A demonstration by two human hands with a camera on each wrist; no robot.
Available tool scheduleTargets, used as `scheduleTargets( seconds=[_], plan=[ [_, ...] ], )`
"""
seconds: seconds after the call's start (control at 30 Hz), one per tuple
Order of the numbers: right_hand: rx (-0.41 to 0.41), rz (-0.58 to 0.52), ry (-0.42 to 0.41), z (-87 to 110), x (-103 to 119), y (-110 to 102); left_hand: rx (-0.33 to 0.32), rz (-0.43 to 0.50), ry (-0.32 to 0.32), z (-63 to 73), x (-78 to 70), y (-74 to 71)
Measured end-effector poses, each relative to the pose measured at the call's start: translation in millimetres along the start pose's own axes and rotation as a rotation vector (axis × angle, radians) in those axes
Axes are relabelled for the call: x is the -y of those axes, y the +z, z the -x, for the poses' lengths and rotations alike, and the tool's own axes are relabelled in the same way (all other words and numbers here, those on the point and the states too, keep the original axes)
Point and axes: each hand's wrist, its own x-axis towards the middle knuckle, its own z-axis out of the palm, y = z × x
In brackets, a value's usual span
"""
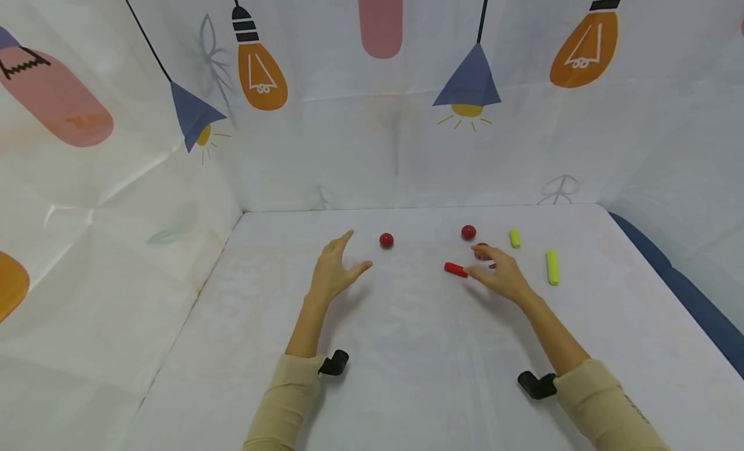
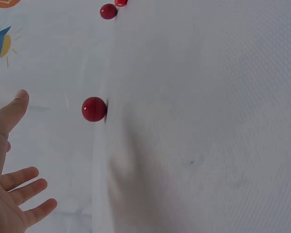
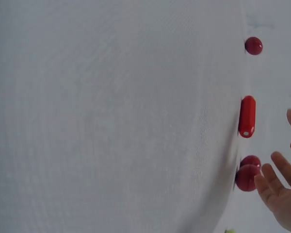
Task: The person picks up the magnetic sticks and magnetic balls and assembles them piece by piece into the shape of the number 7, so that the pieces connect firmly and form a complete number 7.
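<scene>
My left hand [image 1: 332, 270] is held above the white table, thumb and fingers spread, with nothing in it. The nearest thing to it is a red ball [image 1: 386, 240], which the left wrist view shows apart from the fingers. My right hand [image 1: 501, 275] hovers with loosely bent, parted fingers beside a red cylinder [image 1: 456, 269]. Behind its fingers, a second red ball [image 3: 246, 178] is partly hidden in the head view; contact cannot be told. A third red ball [image 1: 468, 232] sits just beyond. The red cylinder [image 3: 247, 117] lies apart from the fingers in the right wrist view.
To the right of my right hand lie a short yellow-green piece [image 1: 515, 238] and a longer yellow-green stick [image 1: 553, 267]. A white curtain [image 1: 349, 147] printed with lamps stands behind the table [image 1: 407, 373]. A dark blue edge [image 1: 686, 289] runs along the right side.
</scene>
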Motion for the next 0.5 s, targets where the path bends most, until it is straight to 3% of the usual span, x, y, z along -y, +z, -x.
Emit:
scheduleTargets(
  seconds=[0.27,0.5],
  plan=[
    [-0.016,-0.057,-0.027,-3.0,-6.3,10.7,0.021,0.04,-0.009,-4.3,-1.5,14.6],
    [-0.012,-0.058,-0.037,-6.1,-8.5,13.3,0.008,0.054,0.025,-11.0,0.3,30.1]
  ],
)
